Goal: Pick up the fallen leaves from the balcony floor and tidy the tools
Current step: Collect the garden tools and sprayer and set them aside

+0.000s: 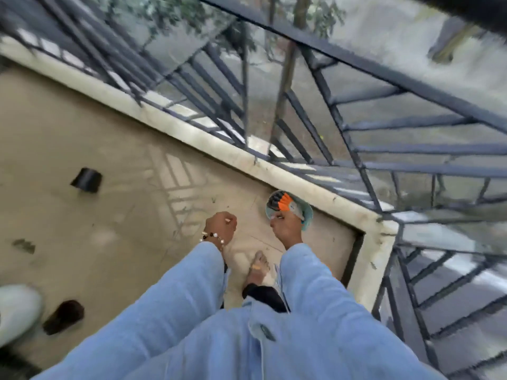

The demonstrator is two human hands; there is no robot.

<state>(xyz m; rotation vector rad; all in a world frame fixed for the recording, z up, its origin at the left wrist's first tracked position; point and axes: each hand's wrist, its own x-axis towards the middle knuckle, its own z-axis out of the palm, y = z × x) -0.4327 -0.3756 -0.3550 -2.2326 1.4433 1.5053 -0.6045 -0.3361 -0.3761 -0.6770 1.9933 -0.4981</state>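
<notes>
Gripping a round pale-blue container (289, 208) with our right hand (285, 229), we keep our left hand (220, 224) curled into an empty fist above the balcony floor (82, 133)

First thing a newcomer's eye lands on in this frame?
The two light-blue sleeves reaching down the middle, the right hand gripping a round pale container holding something orange and black, near the balcony corner. The left hand, in a beaded bracelet, is curled beside it. The dark railing fills the top right.
</notes>
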